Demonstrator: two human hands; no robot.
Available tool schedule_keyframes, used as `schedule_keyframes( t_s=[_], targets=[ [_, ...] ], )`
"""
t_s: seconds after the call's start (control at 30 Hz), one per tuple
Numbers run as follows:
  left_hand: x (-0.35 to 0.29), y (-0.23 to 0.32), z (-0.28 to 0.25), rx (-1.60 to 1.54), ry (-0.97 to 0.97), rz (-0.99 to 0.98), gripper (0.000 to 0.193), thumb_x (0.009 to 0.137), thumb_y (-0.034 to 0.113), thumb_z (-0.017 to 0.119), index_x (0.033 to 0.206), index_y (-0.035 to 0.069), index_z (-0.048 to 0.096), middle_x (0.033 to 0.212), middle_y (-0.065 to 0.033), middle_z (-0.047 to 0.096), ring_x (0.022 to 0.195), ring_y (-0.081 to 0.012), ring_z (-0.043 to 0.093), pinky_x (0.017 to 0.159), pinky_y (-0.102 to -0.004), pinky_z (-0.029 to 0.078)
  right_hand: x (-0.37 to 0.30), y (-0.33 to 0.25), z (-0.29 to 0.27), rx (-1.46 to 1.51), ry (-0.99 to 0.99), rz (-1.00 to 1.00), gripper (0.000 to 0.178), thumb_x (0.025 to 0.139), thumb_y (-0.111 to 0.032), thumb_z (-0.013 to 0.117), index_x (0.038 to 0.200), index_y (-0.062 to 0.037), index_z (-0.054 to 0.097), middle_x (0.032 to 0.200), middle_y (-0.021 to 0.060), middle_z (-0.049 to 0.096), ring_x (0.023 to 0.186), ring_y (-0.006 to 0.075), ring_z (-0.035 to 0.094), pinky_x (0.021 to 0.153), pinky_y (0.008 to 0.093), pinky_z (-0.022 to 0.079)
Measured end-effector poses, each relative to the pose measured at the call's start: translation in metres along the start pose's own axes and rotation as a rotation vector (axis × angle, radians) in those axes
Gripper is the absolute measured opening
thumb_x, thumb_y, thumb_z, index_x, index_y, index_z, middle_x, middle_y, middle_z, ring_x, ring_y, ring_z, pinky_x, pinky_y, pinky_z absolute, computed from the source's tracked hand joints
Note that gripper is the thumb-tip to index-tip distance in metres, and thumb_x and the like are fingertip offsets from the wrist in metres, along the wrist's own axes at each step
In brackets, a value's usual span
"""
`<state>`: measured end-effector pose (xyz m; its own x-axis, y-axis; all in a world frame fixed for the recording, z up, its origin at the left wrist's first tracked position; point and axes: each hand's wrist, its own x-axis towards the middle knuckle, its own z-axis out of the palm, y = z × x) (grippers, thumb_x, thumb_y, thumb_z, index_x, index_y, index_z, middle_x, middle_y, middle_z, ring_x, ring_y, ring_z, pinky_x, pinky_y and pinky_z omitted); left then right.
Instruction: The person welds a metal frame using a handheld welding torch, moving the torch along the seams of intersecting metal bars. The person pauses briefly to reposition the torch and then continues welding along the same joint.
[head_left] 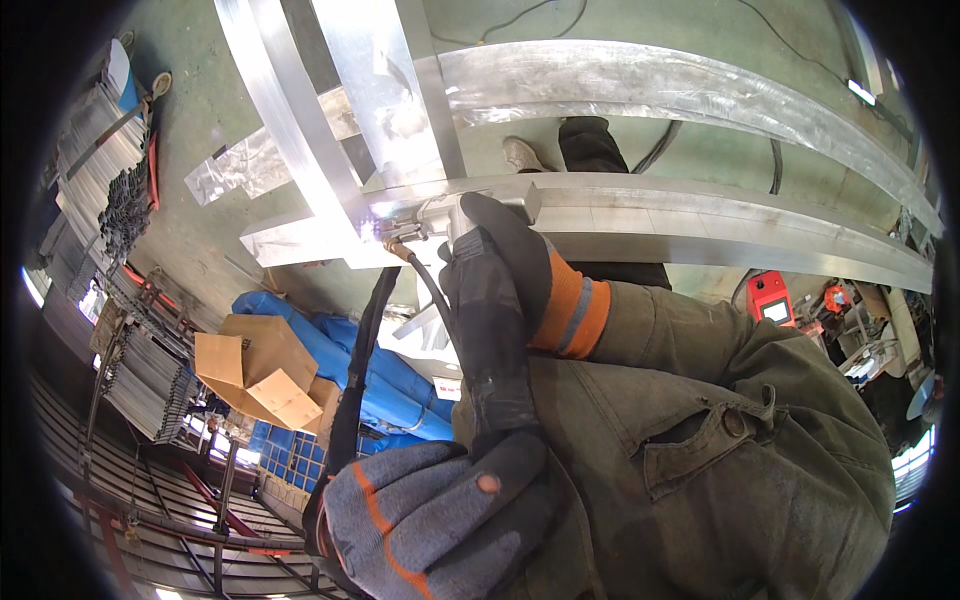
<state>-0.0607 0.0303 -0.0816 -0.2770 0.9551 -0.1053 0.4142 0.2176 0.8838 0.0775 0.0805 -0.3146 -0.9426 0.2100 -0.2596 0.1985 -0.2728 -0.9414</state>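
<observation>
"Black-handled torch (497, 385): position and hold?"

"At the person's front, tip beside a glowing joint (365, 235) of silvery metal bars (620, 85). Right hand (510, 255) grips its upper part; left hand (430, 515) is clasped about the lower end."

"Step in hand?"

"Judged to be welding. Next move likely calls for a steady tip along the seam."

"Surroundings?"

"Cardboard box (262, 360) near blue wrapping (410, 395)."

"Not verifiable?"

"Seam, lost in glare; some fingers, hidden. Dark trouser leg (592, 148), part-covered by bars: wearer unclear."
</observation>
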Motion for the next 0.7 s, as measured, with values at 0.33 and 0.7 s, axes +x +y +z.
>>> schedule_keyframes(
  t_s=[0.33, 0.7],
  targets=[
    [-0.008, -0.005, 0.007, 0.002, 0.083, 0.009, 0.028, 0.066, 0.013, 0.075, 0.09, 0.002, 0.067, 0.102, -0.0283, 0.067, 0.08, -0.0319, 0.07, 0.061, -0.0419, 0.06, 0.007, -0.008, -0.007, 0.224, -0.124, 0.115, 0.076, 0.092, -0.013, 0.075, 0.152, 0.0008, 0.03, 0.124, 0.0153, 0.062, 0.111, 0.0223, 0.063, 0.099, 0.0358, 0.052],
    [-0.005, -0.006, 0.007, 0.036, 0.077, 0.016, 0.027, 0.066, 0.013, 0.076, 0.089, 0.002, 0.067, 0.101, -0.0274, 0.067, 0.08, -0.031, 0.07, 0.061, -0.0417, 0.06, 0.01, -0.01, -0.007, 0.219, -0.079, 0.138, 0.076, 0.09, -0.013, 0.076, 0.15, 0.0033, 0.032, 0.122, 0.015, 0.064, 0.11, 0.0219, 0.063, 0.097, 0.0348, 0.052]
  ],
)
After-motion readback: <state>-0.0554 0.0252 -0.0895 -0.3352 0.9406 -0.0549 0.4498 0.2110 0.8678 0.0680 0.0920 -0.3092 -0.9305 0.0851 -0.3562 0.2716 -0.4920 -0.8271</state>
